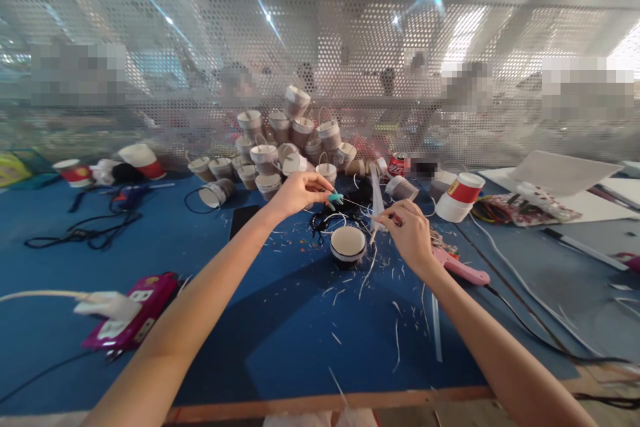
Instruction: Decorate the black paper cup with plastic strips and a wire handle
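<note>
My left hand (pixel 303 192) pinches a small teal tool (pixel 335 198), which looks like thread snips, though its tip is too small to make out. A thin white string (pixel 356 203) runs from beside this tool to my right hand (pixel 409 230). The fingers of my right hand are closed on the string's other end; something dark red shows between them. Below and between both hands, a small cup (pixel 348 244) with a pale inside and a dark band stands upright on the blue table mat (pixel 300 347). Neither hand touches it.
Many small handled cups (pixel 265 159) are piled at the back. A pink glue gun (pixel 465 267) lies by my right forearm, and a purple power strip (pixel 143 307) by my left. A red can (pixel 397 165), paper cup (pixel 460 197), cables and string scraps lie around.
</note>
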Demonstrator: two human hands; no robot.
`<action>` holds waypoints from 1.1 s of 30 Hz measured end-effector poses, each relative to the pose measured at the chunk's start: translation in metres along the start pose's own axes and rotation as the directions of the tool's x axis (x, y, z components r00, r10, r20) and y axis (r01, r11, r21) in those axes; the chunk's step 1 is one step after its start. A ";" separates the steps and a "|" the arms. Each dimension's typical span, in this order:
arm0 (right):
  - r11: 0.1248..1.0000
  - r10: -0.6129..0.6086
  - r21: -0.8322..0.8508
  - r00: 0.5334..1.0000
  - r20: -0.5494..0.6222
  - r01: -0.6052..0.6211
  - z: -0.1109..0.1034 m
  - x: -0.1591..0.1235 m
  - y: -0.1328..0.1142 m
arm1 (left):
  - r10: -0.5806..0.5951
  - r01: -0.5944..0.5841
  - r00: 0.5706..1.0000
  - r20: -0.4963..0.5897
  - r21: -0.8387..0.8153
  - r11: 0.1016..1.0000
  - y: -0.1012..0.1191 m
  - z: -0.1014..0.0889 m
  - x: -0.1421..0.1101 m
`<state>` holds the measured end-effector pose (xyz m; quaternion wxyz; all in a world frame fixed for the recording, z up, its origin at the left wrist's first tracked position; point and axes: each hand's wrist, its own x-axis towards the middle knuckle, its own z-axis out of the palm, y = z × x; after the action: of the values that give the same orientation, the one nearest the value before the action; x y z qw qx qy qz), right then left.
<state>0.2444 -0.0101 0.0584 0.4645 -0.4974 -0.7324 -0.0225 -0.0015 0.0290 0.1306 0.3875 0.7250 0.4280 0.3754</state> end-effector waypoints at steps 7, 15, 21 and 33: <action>0.997 -0.020 -0.066 0.987 0.158 0.031 -0.001 0.000 0.003 | 0.039 -0.039 0.999 0.005 -0.016 0.999 -0.004 -0.002 0.001; 0.991 0.098 -0.099 0.994 0.052 -0.093 0.002 -0.004 0.001 | -0.001 0.002 0.999 0.035 -0.028 1.000 -0.003 -0.002 0.001; 0.983 0.105 -0.154 0.994 -0.007 -0.105 0.002 -0.004 0.003 | -0.022 0.024 0.998 0.060 -0.032 0.999 -0.006 -0.001 0.001; 0.987 -0.069 -0.145 0.997 0.020 0.071 -0.001 -0.001 -0.002 | -0.032 0.032 0.999 0.005 -0.059 0.998 -0.003 0.001 0.001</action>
<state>0.2442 -0.0120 0.0594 0.4202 -0.5041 -0.7493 -0.0886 -0.0013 0.0310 0.1277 0.4157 0.7071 0.4275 0.3800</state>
